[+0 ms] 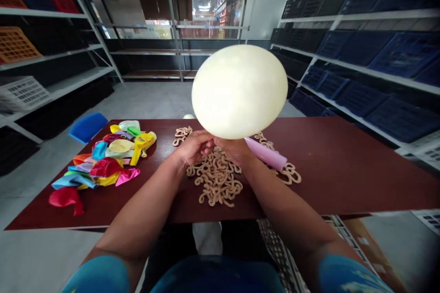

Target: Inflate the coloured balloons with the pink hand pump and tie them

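Note:
A large, inflated, pale cream balloon (239, 91) hovers over the middle of the table, its neck end down between my hands. My left hand (196, 146) is closed at the neck, fingers pinched together. My right hand (233, 149) is also closed there, right under the balloon, which partly covers its fingers. Below both hands lies a heap of tan, curved, hook-like pieces (220, 183). A pink-lilac cylinder, perhaps a balloon pump (266, 153), rests just right of my right hand, on more of the tan pieces.
Uninflated balloons (106, 167) in many colours lie piled on the left of the dark red table (343, 160). A blue chair (88, 127) stands beyond its left edge. Shelves with blue crates (360, 96) line the right, and more racks (175, 23) stand behind and left.

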Demonstrator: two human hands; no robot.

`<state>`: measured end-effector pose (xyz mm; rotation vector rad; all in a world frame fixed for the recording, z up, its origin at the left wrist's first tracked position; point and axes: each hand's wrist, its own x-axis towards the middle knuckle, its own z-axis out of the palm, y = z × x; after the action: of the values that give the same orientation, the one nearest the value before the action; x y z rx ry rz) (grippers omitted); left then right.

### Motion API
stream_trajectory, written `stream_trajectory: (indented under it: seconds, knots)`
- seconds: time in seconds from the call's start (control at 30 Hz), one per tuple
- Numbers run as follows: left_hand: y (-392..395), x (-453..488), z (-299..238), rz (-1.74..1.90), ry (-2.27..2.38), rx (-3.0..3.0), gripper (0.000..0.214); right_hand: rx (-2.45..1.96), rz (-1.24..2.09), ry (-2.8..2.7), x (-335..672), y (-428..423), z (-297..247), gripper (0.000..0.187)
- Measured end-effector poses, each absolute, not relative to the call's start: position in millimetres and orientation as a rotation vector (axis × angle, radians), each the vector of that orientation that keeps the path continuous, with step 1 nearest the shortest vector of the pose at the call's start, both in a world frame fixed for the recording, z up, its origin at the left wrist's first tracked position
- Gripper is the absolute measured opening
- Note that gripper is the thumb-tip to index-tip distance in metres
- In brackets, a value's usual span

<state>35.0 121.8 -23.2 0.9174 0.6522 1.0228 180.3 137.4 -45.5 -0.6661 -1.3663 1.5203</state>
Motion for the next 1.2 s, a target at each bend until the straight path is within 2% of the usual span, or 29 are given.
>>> stream_trajectory:
  seconds: [0.1,0.2,0.27,0.4,0.5,0.7,0.8,1.2]
  knots:
    - [123.3,25.2,-14.7,1.241,0.475,0.798,0.015,-0.687,1.245,-1.516,187.0,142.9,-48.2,0.032]
    - [127.6,13.4,-10.4,1.433,0.439,0.674,0.012,-0.811,0.801,-1.756,189.0,144.8,-50.9,0.015]
    - [131.9,6.8,-12.1,1.511,0.442,0.614,0.014,-0.855,0.559,-1.965,186.6,142.7,-53.2,0.013]
    - [139.3,-0.4,-18.9,1.580,0.430,0.554,0.015,-0.901,0.334,-2.269,181.5,138.4,-58.5,0.009]
    - [140.7,-1.2,-20.6,1.601,0.460,0.542,0.013,-0.864,0.442,-2.215,182.8,140.5,-58.3,0.007]
    - [139.0,3.2,-22.0,1.541,0.420,0.566,0.013,-0.775,1.095,-1.556,188.2,144.8,-52.3,0.015]
    - [138.4,6.8,-25.2,1.449,0.433,0.614,0.013,-0.718,1.306,-1.360,188.1,143.1,-49.7,0.013]
    - [129.3,28.7,-29.0,1.206,0.681,0.845,0.020,-0.620,1.441,-1.245,189.5,139.2,-41.6,0.013]
